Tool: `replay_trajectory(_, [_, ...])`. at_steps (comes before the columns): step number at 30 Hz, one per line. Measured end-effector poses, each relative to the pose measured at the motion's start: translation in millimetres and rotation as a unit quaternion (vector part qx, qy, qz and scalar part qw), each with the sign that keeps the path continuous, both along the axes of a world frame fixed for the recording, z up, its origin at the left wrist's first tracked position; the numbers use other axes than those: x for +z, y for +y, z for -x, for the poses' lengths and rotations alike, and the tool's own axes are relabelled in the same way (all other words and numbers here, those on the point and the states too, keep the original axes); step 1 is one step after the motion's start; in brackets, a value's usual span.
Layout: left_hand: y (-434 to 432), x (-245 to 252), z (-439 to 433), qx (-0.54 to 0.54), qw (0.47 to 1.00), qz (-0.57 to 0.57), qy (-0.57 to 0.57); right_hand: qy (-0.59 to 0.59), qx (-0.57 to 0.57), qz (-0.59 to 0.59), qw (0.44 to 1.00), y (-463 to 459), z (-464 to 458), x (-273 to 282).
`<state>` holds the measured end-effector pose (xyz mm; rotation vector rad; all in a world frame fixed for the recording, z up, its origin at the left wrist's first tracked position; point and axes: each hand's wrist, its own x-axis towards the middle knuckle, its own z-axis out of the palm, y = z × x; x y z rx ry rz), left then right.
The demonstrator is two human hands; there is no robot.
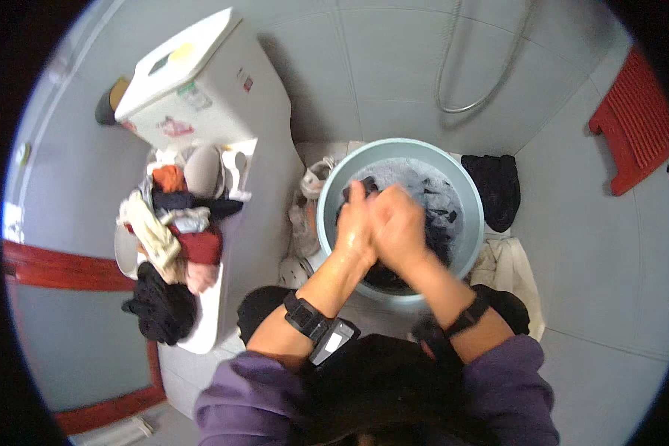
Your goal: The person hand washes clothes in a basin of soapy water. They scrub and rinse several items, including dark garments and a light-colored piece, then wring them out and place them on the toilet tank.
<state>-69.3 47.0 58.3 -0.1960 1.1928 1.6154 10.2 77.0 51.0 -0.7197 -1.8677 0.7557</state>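
Observation:
A pale blue plastic basin (pixel 478 223) stands before me, with dark wet cloth (pixel 437 240) in sudsy water (pixel 404 170). Above it my two wet hands press together. My left hand (pixel 355 223) grips a piece of dark cloth (pixel 369 184), part of which sticks out beyond its fingers. Curled like a fist, my right hand (pixel 398 220) lies against the left one and is blurred by motion. Whether it also holds cloth is hidden.
At left, a white washing machine (pixel 262 106) stands beside piled clothes (pixel 195 245). Black cloth (pixel 493 192) and cream cloth (pixel 513 273) lie right of the basin. A shower hose (pixel 471 108) hangs on the wall behind; a red slatted plastic stool (pixel 638 122) is at right.

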Motion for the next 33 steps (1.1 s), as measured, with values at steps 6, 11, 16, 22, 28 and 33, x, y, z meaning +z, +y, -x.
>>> replay_trajectory(6, [-4.1, 1.0, 13.0, -0.041, 0.968, -0.226, 0.102, -0.068, 0.106, 0.166, 0.978, 42.5, -39.0, -7.0])
replay_trajectory(11, [-3.6, -9.1, 19.4, -0.258, 0.832, -0.036, 0.490, -0.066, 0.193, 0.469, 0.859, 32.6, -62.3, -13.9])
replay_trajectory(16, [-33.7, -52.6, -51.7, -0.320, 0.673, -0.092, 0.660, -0.122, 0.006, 0.534, 0.837, 24.5, -33.5, -36.7])
replay_trajectory(22, [-17.9, -48.1, 4.6, -0.251, 0.696, -0.487, -0.465, 0.004, 0.136, 0.208, 0.969, 19.4, -31.4, -17.6])
replay_trajectory(28, [-0.1, -26.7, 21.8, -0.167, 0.911, -0.169, -0.337, -0.076, 0.238, -0.075, 0.965, -48.2, -19.3, 16.1])
replay_trajectory(33, [0.9, -40.0, -0.6, -0.032, 0.996, 0.035, -0.075, -0.097, -0.082, 0.103, 0.987, 5.0, -1.2, 8.6])
